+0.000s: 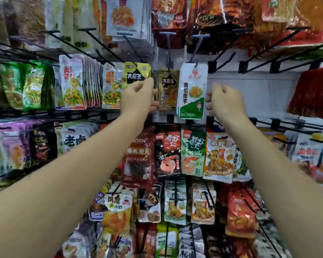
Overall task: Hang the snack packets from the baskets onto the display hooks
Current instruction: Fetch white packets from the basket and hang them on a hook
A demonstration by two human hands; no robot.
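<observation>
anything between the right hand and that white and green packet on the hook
Nothing visible. The right hand is just right of the white and green packet, curled fingers at its right edge with no other packet between; contact is unclear. The packet already hangs on its hook.

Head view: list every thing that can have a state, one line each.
white and green packet, hanging on a hook, upright.
brown packet, hanging on the hook beside it.
left hand, fingers curled at the brown packet's left edge; grip unclear.
right hand, fingers curled by the white and green packet's right edge; grip unclear.
black hook at right, bare.
</observation>
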